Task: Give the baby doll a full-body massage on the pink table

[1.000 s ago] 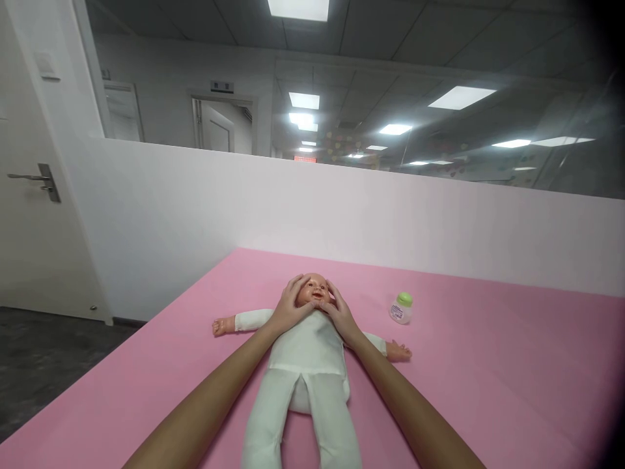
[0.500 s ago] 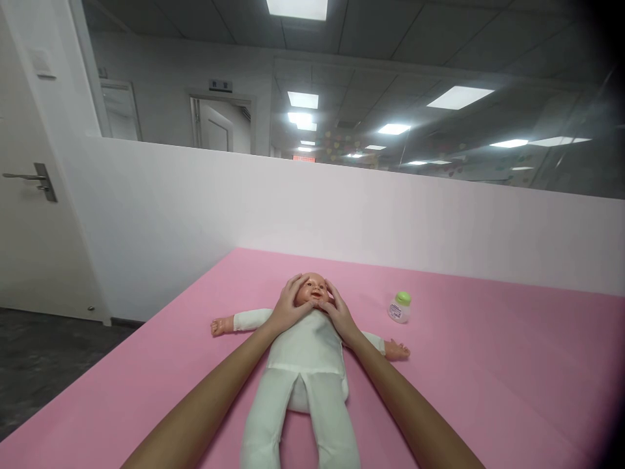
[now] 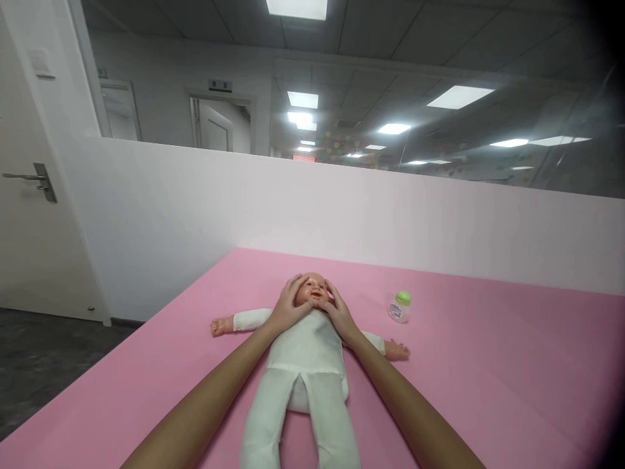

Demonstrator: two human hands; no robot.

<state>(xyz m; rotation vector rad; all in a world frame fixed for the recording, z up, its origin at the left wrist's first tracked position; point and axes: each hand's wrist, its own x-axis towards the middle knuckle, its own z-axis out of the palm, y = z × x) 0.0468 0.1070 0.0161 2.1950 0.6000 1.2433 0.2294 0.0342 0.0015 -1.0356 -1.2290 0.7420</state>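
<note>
I see doll (image 3: 307,345) flat on back, mid pink desk (image 3: 488,391). My left hand (image 3: 289,307) and right hand (image 3: 338,314) cup doll's head, fingers spread, palms on cheeks. Small green-capped bottle (image 3: 400,307) stands near, right. White partition (image 3: 342,215) behind desk; door (image 3: 29,195) left, ceiling lights above.
</note>
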